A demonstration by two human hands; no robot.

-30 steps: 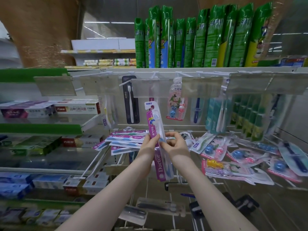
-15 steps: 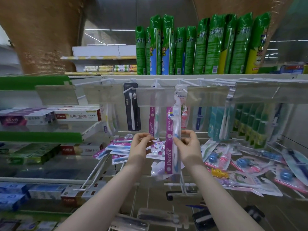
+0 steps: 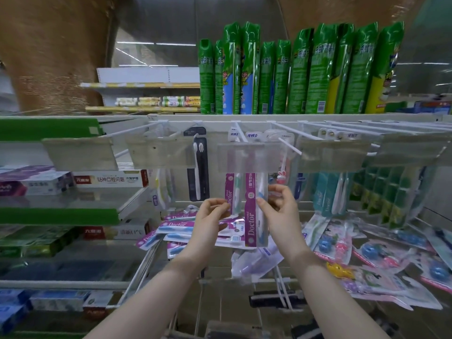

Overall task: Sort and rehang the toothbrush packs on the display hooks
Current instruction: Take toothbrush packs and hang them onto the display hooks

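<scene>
Front pack [image 3: 252, 216] hangs straight down from the centre hook [image 3: 241, 135], long axis vertical, header tab up at the hook, bottom edge down level with the wrists. Brush head up, handle down. Purple "Doctor" strip faces me.

Right hand [image 3: 278, 211] is the nearer one: thumb and forefinger sit at the pack's right edge, about mid-height, loosely pinched. Contact looks light; can't tell if it's a real grip or just steadying. Other fingers [image 3: 285, 192] curl open above, holding nothing.

Left hand [image 3: 210, 216] is just left of the second pack [image 3: 232, 196], which hangs behind and left of the front one on the same hook. Fingers half-closed, tips touching or nearly touching that pack's left edge. Can't tell if it's gripped.

So both packs lie between the two hands, slightly above them, hook end well above the fingers and partly hidden behind the clear price flap [image 3: 244, 157].

Loose pile [image 3: 186, 228] of the same purple packs lies flat just below and behind the left hand, long axes roughly horizontal. Judgement: next pick comes from there, left hand closest; each pack needs turning upright, tab up, before going on the hook.
</scene>
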